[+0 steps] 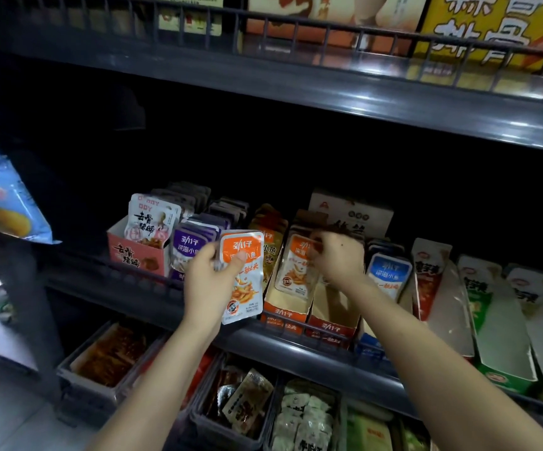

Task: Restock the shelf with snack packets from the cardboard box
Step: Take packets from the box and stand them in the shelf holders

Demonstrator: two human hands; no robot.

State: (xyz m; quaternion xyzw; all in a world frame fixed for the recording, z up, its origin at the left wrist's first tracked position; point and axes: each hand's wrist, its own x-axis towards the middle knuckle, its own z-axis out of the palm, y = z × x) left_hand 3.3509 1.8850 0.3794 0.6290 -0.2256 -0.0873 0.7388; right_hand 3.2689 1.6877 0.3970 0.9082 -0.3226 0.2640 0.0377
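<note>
Before the shelf [312,345] rail, left hand [206,281] pinching orange packet [242,281], right hand [336,258] at open tray [288,307]

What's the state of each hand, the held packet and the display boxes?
Left hand: holds the orange packet.
Orange packet: sealed, upright, held in the air.
Right hand: fingers curled at packet tops in the orange box; grip unclear.
Orange box: open-topped, part full.
Pink box: open-topped, packets standing inside.
</note>
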